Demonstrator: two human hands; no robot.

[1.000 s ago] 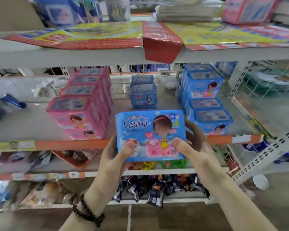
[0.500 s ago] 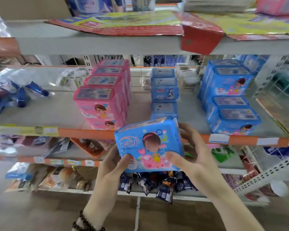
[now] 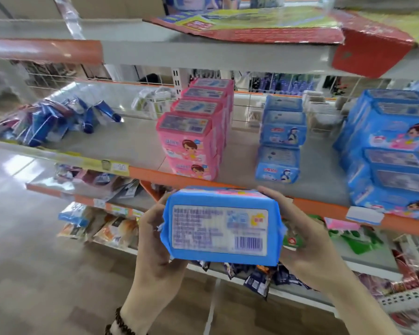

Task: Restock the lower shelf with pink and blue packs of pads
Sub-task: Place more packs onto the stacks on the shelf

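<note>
A blue pack of pads (image 3: 221, 227) is held in front of the shelf edge, its white label and barcode facing me. My left hand (image 3: 155, 234) grips its left end and my right hand (image 3: 307, 240) grips its right end. On the grey shelf (image 3: 140, 146) behind stand a row of pink packs (image 3: 191, 143), a short row of small blue packs (image 3: 279, 141) and a stack of larger blue packs (image 3: 392, 151) at the right.
An orange price strip (image 3: 324, 209) runs along the shelf front. Blue sachets (image 3: 53, 122) lie at the shelf's left. The shelf above (image 3: 203, 52) carries flattened cardboard. Lower shelves hold snack packets (image 3: 102, 228) and dark sachets (image 3: 259, 276).
The blue pack has been tipped forward, so its labelled back now faces me instead of the cartoon front. My view has shifted left and closer to the shelf.
</note>
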